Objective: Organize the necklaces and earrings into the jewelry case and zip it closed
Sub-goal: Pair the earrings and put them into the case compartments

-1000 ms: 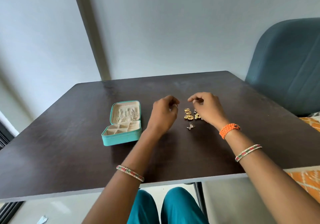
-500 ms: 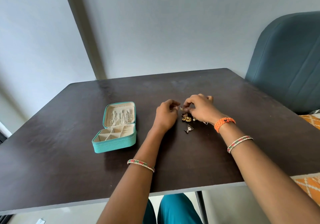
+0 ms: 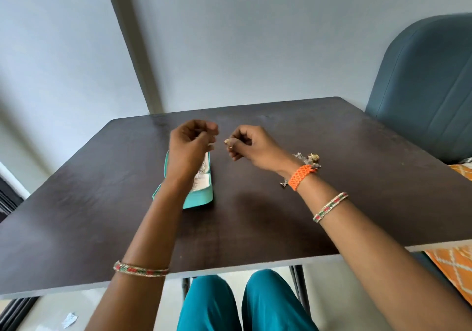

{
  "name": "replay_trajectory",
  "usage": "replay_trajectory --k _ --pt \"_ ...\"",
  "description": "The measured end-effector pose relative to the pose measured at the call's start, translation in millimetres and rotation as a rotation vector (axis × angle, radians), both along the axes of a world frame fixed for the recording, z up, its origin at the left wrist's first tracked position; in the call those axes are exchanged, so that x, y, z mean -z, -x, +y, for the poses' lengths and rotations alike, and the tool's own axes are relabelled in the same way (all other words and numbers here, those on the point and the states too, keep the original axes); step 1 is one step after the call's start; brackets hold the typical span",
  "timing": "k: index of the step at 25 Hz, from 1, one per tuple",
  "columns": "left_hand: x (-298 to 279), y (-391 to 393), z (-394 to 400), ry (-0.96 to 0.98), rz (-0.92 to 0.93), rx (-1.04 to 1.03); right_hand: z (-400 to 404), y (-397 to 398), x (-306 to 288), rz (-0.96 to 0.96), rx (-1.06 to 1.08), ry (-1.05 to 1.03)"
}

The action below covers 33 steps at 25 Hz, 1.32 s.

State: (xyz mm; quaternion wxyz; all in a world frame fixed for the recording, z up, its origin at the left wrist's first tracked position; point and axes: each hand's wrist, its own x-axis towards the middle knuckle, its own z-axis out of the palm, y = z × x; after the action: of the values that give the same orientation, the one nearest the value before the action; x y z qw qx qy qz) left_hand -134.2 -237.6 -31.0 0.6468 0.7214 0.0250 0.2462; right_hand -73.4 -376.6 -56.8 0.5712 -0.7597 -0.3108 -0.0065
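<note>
right hand (image 3: pixel 251 148) pinches gold earring (image 3: pixel 228 142) | left hand (image 3: pixel 190 143) curled, contents unclear, above teal jewelry case (image 3: pixel 201 197) | bench (image 3: pixel 255 203)

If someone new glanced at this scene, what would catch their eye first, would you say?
Most likely the two raised hands at the centre: the right hand pinches a small gold earring, while the left hand hovers with curled fingers over the open teal jewelry case. Next, the bright orange wristband on the right wrist, with a small heap of loose earrings behind it on the dark table.
</note>
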Motion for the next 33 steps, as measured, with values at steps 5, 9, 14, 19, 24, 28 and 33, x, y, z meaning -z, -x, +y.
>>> replay_trajectory --k 5,9,14,19,24,28,33 --pt "28 35 53 -0.545 0.170 -0.330 29 28 18 -0.146 0.015 0.226" --pt "41 38 62 -0.574 0.272 -0.360 46 41 14 -0.137 -0.006 0.230" --pt "66 37 46 -0.569 0.240 -0.296 51 36 22 -0.193 0.033 0.280" --pt "74 43 40 -0.364 0.237 -0.316 44 21 37 -0.429 0.143 0.204" --pt "75 42 41 -0.296 0.223 -0.297 38 20 34 -0.442 0.105 0.220" --pt "75 43 41 -0.274 0.229 -0.297 45 21 37 -0.422 0.153 0.235" --pt "79 40 42 -0.242 0.215 -0.278 56 16 41 -0.245 0.179 0.316"
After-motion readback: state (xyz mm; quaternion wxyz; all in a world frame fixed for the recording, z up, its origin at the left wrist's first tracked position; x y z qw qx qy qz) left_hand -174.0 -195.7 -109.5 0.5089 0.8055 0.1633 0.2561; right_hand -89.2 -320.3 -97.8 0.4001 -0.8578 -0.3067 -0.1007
